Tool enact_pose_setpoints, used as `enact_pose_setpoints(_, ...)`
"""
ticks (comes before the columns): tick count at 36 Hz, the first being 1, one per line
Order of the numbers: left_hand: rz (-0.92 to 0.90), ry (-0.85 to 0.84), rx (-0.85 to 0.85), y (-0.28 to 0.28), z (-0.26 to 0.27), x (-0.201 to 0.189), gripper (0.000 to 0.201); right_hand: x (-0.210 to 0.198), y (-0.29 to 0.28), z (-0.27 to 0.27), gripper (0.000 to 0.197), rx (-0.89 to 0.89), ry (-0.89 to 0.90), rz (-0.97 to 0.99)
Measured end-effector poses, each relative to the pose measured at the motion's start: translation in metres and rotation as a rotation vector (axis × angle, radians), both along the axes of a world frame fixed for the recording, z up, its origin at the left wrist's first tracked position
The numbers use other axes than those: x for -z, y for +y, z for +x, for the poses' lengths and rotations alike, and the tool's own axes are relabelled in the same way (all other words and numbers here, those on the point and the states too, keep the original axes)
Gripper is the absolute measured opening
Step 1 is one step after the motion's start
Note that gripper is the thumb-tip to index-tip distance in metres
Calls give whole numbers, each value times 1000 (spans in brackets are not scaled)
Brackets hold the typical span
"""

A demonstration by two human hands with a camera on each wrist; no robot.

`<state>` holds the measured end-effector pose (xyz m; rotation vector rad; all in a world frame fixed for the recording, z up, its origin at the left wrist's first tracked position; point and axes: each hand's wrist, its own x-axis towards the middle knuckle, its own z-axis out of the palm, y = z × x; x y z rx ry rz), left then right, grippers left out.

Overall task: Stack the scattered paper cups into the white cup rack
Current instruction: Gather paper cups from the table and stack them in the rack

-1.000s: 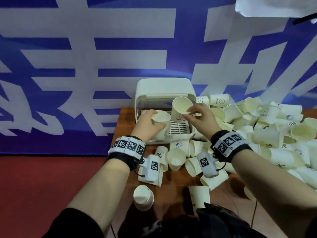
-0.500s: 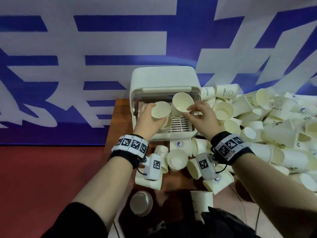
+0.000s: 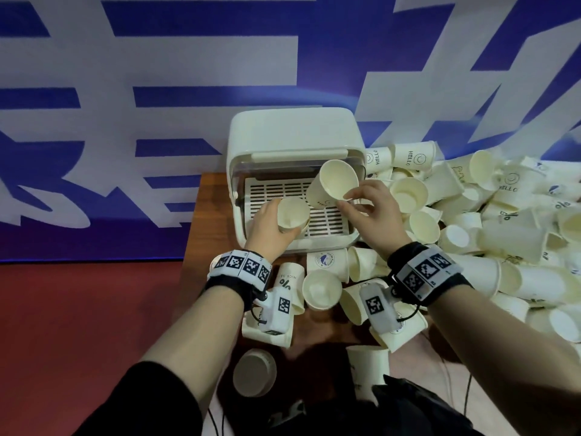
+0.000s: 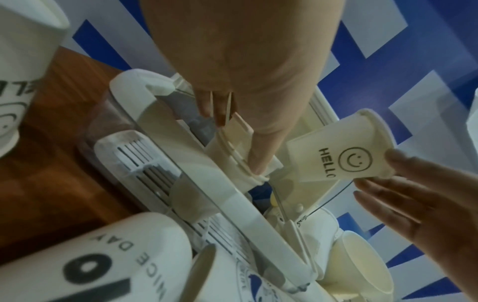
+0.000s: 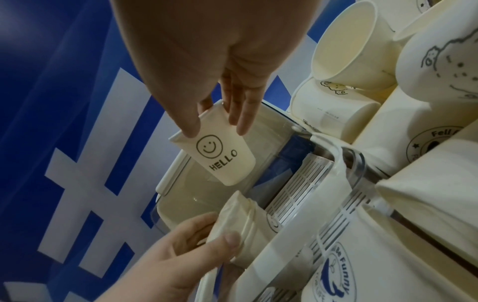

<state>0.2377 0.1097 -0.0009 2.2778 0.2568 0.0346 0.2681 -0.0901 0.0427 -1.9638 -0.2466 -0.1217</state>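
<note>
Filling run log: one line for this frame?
left hand: holds nested cream paper cups | right hand: pinches HELLO smiley cup | both over white slatted rack

Brown wooden worktop stood against a backdrop banner, blue with large white characters. Red floor lay left of the worktop. Thin dark cables trailed at the worktop's near right. A dark, crumpled fabric item sat at the bottom edge; kind unclear.
</note>
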Motion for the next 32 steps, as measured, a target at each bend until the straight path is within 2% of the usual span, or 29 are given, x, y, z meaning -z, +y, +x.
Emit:
enact_pose_setpoints(6, -117, 55, 6, 2, 2, 8, 83, -4, 9, -3, 13, -55, -11, 30)
enact_pose_setpoints(12, -118, 178, 81, 10, 3, 3, 87, -2, 25, -1, 12, -192, 0, -38)
enact_pose_setpoints(14, -118, 173, 49, 15, 4, 1, 78, 0, 29, 1, 14, -220, 6, -84)
enact_pose_setpoints(17, -179, 26, -54, 24, 3, -4, 43, 2, 32, 5, 16, -267, -9, -203)
enact_pose_setpoints(20, -273, -84, -140, 30, 1, -15, 30, 6, 34, 9, 18, -312, 7, -310)
enact_pose_setpoints(23, -339, -120, -135, 29, 1, -23, 29, 10, 37, 12, 21, -338, 15, -368)
enact_pose_setpoints(26, -322, -137, -102, 25, 1, -27, 32, 15, 40, 17, 22, -351, 12, -406)
enact_pose_setpoints(29, -273, -100, -59, 21, 0, -26, 33, 20, 43, 18, 23, -350, 20, -383)
enact_pose_setpoints(32, -253, -82, -74, 19, -1, -22, 34, 26, 46, 19, 34, -328, 48, -343)
